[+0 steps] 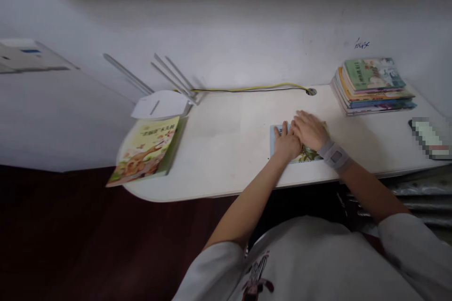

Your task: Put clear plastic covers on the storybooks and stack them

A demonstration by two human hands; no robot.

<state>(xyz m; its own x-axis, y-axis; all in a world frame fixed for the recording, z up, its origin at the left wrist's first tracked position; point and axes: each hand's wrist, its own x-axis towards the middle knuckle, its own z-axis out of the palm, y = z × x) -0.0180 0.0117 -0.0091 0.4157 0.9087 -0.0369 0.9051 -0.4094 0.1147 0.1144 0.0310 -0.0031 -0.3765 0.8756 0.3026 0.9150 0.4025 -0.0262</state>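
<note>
A thin book [309, 154] with a light blue and green cover lies flat near the front edge of the white table [219, 150]. My left hand [288, 143] rests on its left part, fingers spread and pointing away from me. Beside it, touching or nearly touching, my right hand [310, 130] lies over the book's upper middle with its fingers stretched to the left. A grey band circles my right wrist. Both hands cover much of the cover picture, and neither grips anything.
At the back right stands a stack of books [376, 85], with a phone [429, 140] nearer the right edge. A white router [160, 104] and a yellow-green book [146, 150] overhanging the edge are on the left. A cable [247, 89] runs along the wall.
</note>
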